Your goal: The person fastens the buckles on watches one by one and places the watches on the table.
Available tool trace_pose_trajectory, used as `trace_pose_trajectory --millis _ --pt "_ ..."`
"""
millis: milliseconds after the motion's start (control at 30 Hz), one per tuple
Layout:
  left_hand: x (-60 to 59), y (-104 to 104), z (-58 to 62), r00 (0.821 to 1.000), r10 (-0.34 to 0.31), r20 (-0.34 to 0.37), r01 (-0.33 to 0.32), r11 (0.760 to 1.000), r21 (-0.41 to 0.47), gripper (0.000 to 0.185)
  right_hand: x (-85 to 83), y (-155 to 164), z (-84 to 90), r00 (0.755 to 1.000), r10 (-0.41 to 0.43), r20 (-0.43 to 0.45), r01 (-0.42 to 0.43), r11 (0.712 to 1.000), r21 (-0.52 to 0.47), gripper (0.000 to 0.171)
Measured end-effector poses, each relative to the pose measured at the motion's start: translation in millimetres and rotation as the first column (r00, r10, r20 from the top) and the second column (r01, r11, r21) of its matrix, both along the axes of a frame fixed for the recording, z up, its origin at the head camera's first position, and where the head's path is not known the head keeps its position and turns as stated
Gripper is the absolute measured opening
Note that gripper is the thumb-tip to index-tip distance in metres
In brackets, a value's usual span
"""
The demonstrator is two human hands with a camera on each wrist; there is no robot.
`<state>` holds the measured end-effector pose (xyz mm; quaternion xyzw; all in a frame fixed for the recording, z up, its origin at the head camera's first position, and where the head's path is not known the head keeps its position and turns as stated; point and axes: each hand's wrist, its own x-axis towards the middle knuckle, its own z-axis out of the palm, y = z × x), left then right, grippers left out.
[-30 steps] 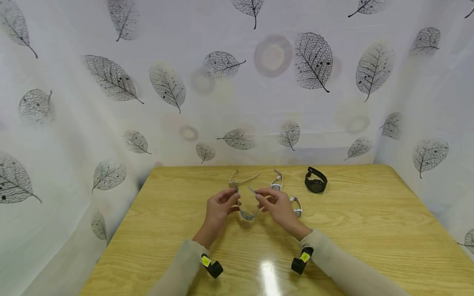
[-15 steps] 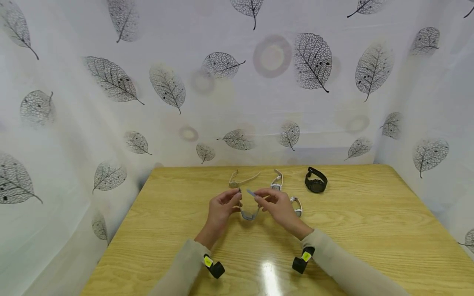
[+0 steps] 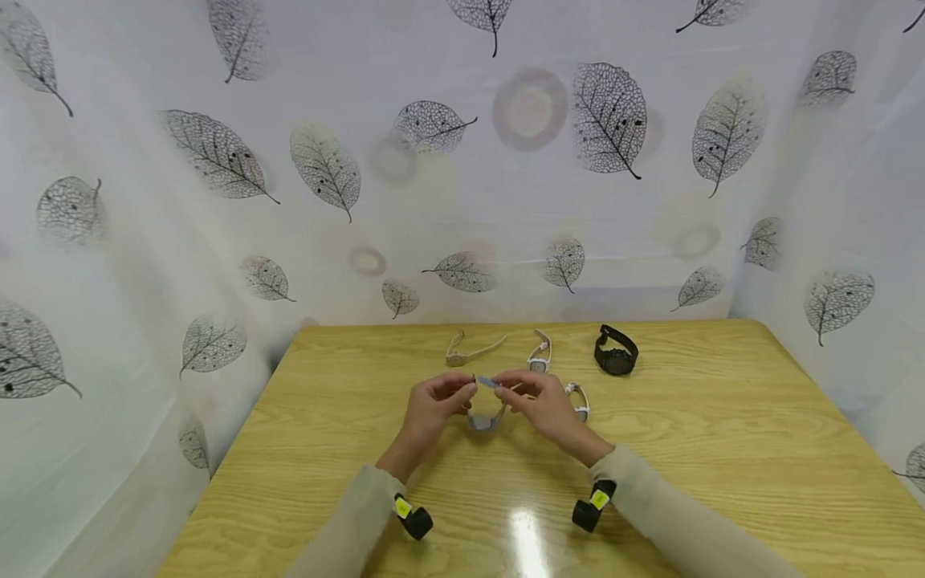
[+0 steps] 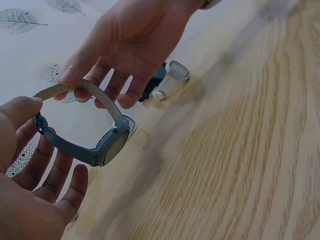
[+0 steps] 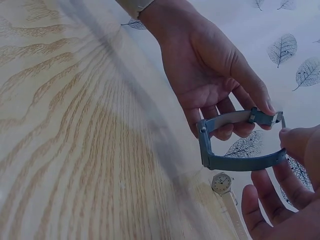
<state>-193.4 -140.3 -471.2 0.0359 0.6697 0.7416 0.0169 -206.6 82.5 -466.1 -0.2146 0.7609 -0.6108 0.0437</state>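
A grey-blue watch (image 3: 482, 423) is held off the table, its strap bent into a loop with the case hanging lowest in the head view. My left hand (image 3: 428, 413) pinches the strap end that carries the buckle (image 4: 41, 123). Between thumb and fingers, my right hand (image 3: 540, 404) grips the holed strap end (image 4: 60, 90). In the right wrist view the two strap ends are very close at the buckle; whether the tip sits inside it I cannot tell. The other fingers of both hands are spread behind the loop.
Behind the hands lie a beige watch (image 3: 455, 360) with its strap undone and a white watch (image 3: 538, 364). A black watch (image 3: 617, 363) stands further right. Another white watch (image 3: 581, 413) is beside my right hand. A leaf-patterned curtain (image 3: 462, 201) encloses the wooden table (image 3: 347, 385).
The two hands have come slightly closer together, the left moving rightward. The strap's free end has approached the buckle end, narrowing the gap in the loop. The other watches have stayed put.
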Motion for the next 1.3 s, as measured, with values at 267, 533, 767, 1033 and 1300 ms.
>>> trace_pose_trajectory --millis 267,533,767,1033,1300 --pt "-1.8 -6 -3.3 0.999 -0.04 -0.015 0.04 0.998 -0.047 0.025 -1.4 -2 -2.8 0.999 0.031 -0.023 -0.03 0.999 0.04 0.027" --pt "-0.6 -5 -2.2 0.998 -0.052 -0.03 0.05 0.997 -0.05 0.025 11.9 -4 20.3 0.998 0.054 -0.02 -0.053 0.998 0.041 0.024" --pt "-0.3 -5 -1.7 0.995 -0.096 -0.02 0.094 0.991 -0.097 0.025 13.2 -6 21.2 0.999 0.04 -0.012 -0.039 0.999 0.03 0.024" --pt "-3.1 -7 -4.6 0.995 -0.104 -0.006 0.102 0.987 -0.123 0.024 -0.9 -8 -7.0 0.999 -0.023 -0.026 0.024 0.999 0.029 0.022" --pt "-1.9 -4 -3.0 0.993 -0.121 -0.002 0.12 0.981 -0.155 0.023 1.6 -9 -5.9 0.999 -0.018 -0.033 0.02 0.999 0.043 0.019"
